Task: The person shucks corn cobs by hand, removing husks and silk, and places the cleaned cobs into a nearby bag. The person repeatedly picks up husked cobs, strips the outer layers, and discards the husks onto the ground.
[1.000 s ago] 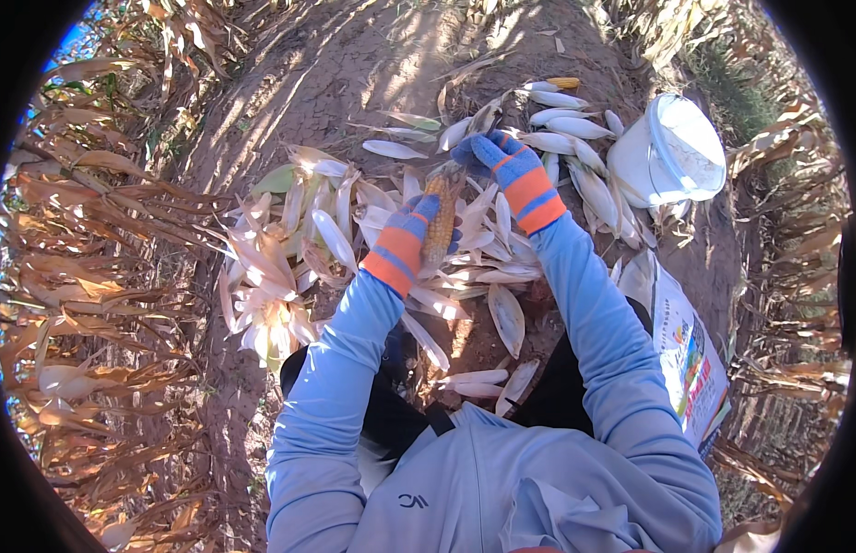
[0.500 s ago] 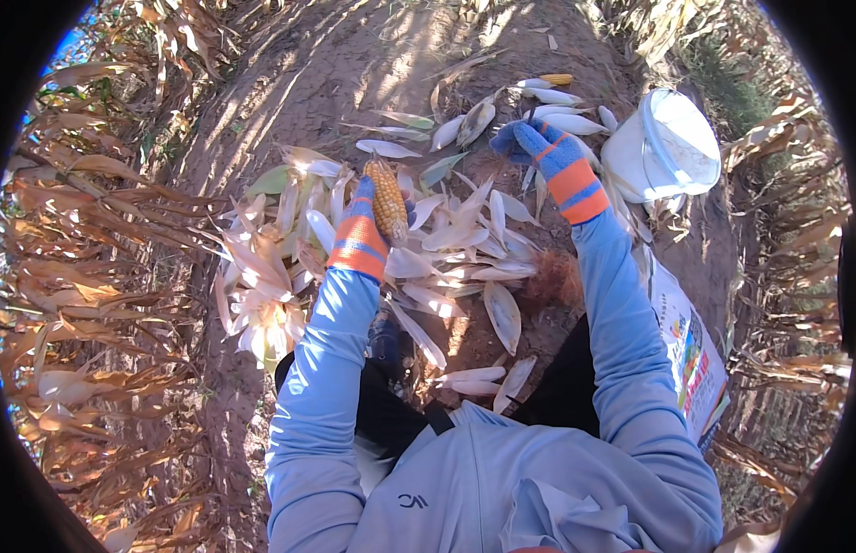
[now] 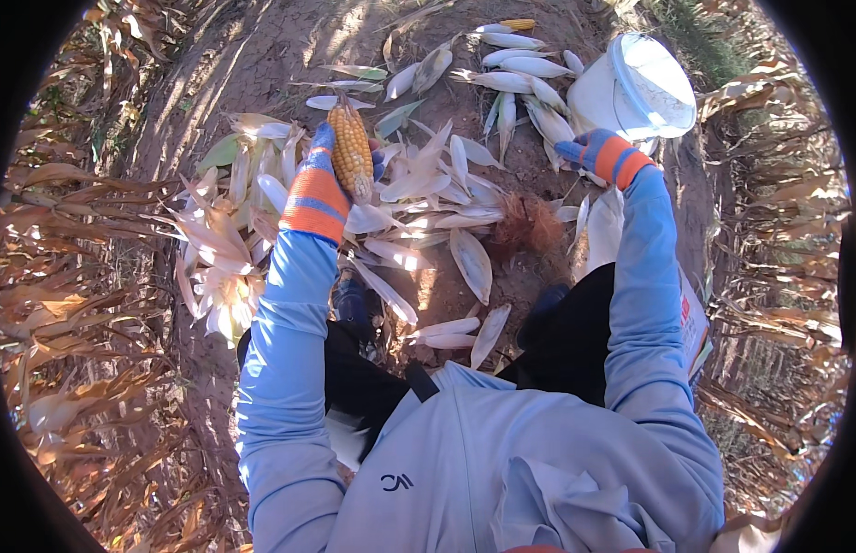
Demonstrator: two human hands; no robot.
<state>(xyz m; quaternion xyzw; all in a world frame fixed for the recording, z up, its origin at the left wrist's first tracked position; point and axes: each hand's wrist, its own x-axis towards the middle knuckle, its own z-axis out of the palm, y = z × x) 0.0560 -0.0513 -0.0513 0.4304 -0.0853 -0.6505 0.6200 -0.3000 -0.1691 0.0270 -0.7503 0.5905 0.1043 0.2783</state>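
Observation:
My left hand (image 3: 321, 170), in a blue glove with an orange cuff, is closed around a bare ear of corn (image 3: 351, 150). The ear is yellow, with its pale end toward me. Off to the right, my gloved right hand (image 3: 589, 154) hangs just below the white bucket (image 3: 589, 97). Its fingers point left and look bent together; what they hold, if anything, is hidden. Unhusked ears of corn (image 3: 533, 66) lie on the soil beyond that hand. Loose pale husks (image 3: 428, 180) spread over the ground below and between my hands.
Brown corn silk (image 3: 525, 224) lies in a clump between my arms. A bigger heap of husks (image 3: 230, 249) is at left. One partly bare yellow ear (image 3: 517, 25) lies far off. A printed sack (image 3: 690, 318) sits beside my right arm. Dry corn stalks (image 3: 87, 304) line both sides.
My right hand has moved right and nearer to me, uncovering several unhusked ears. My left hand still grips the bare ear. The whole view has shifted a little.

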